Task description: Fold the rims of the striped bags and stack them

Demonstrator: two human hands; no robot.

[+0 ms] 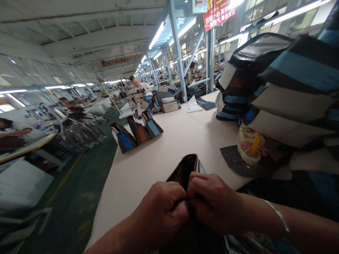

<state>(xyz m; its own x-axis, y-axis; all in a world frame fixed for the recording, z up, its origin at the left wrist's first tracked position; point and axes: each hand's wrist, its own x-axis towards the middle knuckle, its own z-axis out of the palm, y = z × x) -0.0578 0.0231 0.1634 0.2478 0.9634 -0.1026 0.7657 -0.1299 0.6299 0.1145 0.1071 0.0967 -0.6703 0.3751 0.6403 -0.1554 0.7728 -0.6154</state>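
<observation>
A dark bag [189, 164] with a metal ring or snap near its top edge is at the front of the pale table [137, 176]. My left hand [164, 203] is closed on the bag's near edge, thumb and fingers pressed together. Right against it, my right hand [209, 197] pinches the same edge with curled fingers; a silvery bangle [277, 215] circles that wrist. The hands hide the pinched part and most of the bag's lower body.
Three small dark bags with blue, brown and light-blue panels [141, 131] stand at the table's left edge. To the right are stacked bags [293, 102] and a container with a yellow-handled tool [254, 145] on a dark mat [230, 158]. Behind rises a blue post [177, 53]; people work farther off.
</observation>
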